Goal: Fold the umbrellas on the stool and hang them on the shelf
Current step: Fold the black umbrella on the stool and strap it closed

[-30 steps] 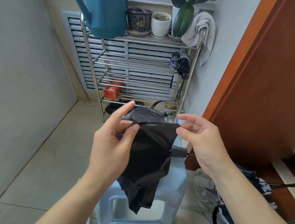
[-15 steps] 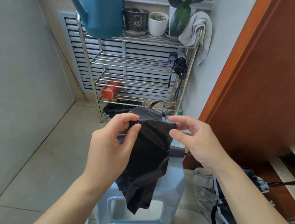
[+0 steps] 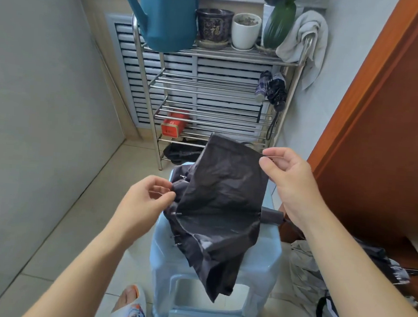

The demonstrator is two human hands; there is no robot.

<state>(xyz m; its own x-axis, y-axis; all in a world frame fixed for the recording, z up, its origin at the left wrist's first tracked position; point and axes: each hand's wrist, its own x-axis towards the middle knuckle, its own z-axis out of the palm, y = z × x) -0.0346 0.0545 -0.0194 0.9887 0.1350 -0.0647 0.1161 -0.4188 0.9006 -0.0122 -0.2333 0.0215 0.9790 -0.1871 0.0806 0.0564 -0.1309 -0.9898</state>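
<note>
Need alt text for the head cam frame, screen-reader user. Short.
A person's two hands work a black umbrella over a light blue stool: the right hand pinches an upper corner of the canopy, and the left hand pinches its left edge. Behind stands a metal shelf with two folded umbrellas hanging at its right side.

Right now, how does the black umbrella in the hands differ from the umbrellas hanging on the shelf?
The black umbrella is loose, its canopy spread over the stool; the hanging umbrellas are rolled tight. The left hand and right hand pinch it; those hang untouched on the shelf. All are dark.
</note>
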